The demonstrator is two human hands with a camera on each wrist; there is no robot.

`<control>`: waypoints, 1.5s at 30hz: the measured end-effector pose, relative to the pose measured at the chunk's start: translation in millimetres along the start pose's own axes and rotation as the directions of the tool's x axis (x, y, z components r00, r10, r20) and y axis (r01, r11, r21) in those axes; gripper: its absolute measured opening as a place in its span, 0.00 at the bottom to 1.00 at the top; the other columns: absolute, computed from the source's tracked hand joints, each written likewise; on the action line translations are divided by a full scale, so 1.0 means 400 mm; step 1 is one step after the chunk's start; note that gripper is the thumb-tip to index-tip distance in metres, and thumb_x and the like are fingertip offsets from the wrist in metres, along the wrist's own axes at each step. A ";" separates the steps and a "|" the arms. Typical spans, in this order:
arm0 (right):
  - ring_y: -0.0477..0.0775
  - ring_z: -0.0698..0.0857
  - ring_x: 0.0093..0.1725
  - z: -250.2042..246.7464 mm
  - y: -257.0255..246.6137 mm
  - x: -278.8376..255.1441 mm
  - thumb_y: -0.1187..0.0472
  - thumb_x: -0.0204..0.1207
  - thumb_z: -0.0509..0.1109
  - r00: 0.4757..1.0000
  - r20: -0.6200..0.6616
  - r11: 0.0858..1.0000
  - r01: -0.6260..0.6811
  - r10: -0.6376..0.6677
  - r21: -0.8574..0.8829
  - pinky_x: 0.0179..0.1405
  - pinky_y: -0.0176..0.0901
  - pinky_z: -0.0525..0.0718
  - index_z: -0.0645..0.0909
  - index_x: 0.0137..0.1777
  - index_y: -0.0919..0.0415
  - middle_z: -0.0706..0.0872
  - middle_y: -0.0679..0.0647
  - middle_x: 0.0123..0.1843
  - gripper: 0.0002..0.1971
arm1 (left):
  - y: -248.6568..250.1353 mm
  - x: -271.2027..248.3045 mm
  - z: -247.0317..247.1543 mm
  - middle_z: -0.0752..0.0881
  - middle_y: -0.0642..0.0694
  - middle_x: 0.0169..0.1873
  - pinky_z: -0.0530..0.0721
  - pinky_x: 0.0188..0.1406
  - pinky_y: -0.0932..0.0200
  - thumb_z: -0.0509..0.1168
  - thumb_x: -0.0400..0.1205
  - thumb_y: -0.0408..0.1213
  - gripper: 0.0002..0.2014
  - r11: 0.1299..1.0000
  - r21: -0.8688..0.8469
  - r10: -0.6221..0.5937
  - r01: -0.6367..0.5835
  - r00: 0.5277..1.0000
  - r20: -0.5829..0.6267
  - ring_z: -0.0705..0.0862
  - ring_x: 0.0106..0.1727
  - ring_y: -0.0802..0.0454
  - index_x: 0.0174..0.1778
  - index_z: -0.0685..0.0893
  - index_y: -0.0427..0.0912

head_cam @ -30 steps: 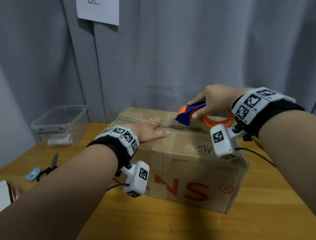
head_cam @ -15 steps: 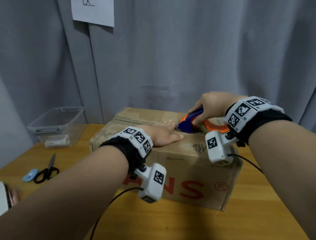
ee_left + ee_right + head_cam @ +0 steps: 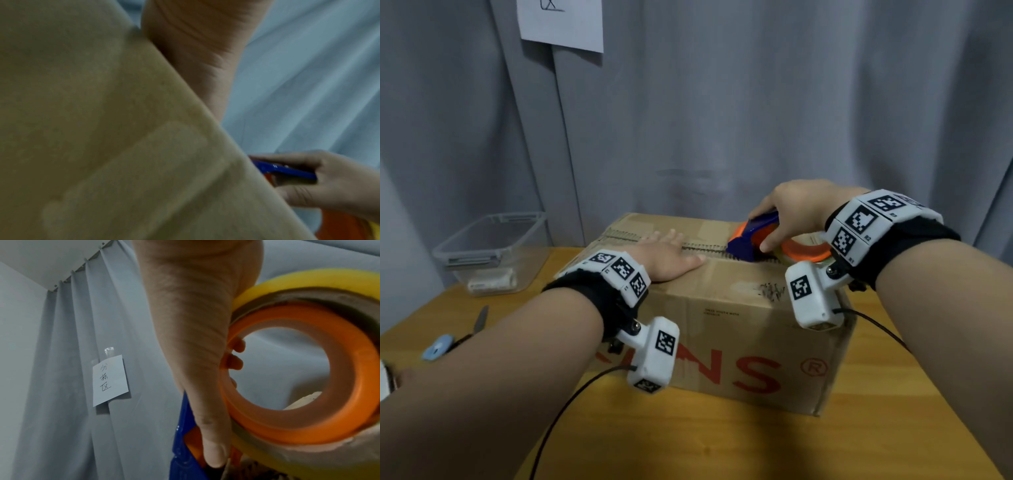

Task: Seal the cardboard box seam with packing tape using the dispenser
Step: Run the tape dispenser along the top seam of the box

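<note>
A brown cardboard box with red lettering stands on the wooden table. Its top seam runs left to right. My left hand lies flat on the box top beside the seam, fingers straight. My right hand grips the blue and orange tape dispenser, whose blue nose sits on the seam at the right part of the box. In the right wrist view my fingers curl round the orange hub holding the yellowish tape roll. The left wrist view shows the box side close up and the dispenser in my right hand.
A clear plastic bin stands at the back left of the table. Scissors and a small blue object lie at the left edge. A grey curtain with a paper note hangs behind the box.
My right hand has lowered the dispenser onto the seam and it now sits nearer the box's right end. My left hand stays flat on the box top.
</note>
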State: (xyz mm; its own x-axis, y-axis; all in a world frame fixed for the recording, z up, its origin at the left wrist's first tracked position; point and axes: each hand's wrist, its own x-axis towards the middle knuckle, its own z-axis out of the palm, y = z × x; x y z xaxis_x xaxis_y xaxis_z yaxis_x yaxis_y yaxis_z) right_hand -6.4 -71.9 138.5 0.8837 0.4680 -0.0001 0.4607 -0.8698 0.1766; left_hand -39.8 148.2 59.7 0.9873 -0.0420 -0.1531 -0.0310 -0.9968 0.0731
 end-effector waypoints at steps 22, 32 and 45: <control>0.48 0.87 0.47 0.207 0.028 -0.079 0.80 0.72 0.68 0.798 -0.353 -0.017 0.413 0.488 0.911 0.55 0.44 0.84 0.77 0.64 0.52 0.86 0.52 0.51 0.26 | 0.025 0.022 0.013 0.51 0.49 0.84 0.48 0.82 0.44 0.44 0.83 0.63 0.35 0.978 -0.056 0.198 -0.199 0.980 -0.023 0.48 0.84 0.49 0.84 0.50 0.49; 0.43 0.86 0.44 0.181 -0.111 0.017 0.77 0.70 0.71 0.819 -0.376 -0.009 0.421 0.434 0.907 0.45 0.33 0.84 0.77 0.62 0.53 0.85 0.50 0.51 0.25 | -0.123 -0.018 -0.010 0.55 0.51 0.83 0.48 0.82 0.45 0.46 0.84 0.61 0.32 0.988 -0.102 0.113 -0.116 0.993 -0.032 0.50 0.84 0.49 0.83 0.55 0.53; 0.62 0.82 0.56 -0.009 -0.134 0.066 0.67 0.74 0.60 0.981 -0.195 0.996 -0.039 0.022 -0.083 0.42 0.50 0.81 0.75 0.71 0.46 0.81 0.54 0.58 0.26 | -0.076 0.012 0.003 0.71 0.45 0.75 0.68 0.73 0.45 0.54 0.77 0.68 0.37 0.970 -0.242 -0.005 -0.015 0.997 -0.081 0.70 0.74 0.43 0.78 0.63 0.51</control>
State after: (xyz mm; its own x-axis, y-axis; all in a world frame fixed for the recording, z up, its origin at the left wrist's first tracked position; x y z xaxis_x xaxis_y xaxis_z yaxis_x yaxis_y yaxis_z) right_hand -7.9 -12.5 132.4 0.8606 0.4702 0.1959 0.4176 -0.8714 0.2573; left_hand -34.2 178.1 55.6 0.9969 -0.0310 -0.0728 -0.0068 -0.9503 0.3112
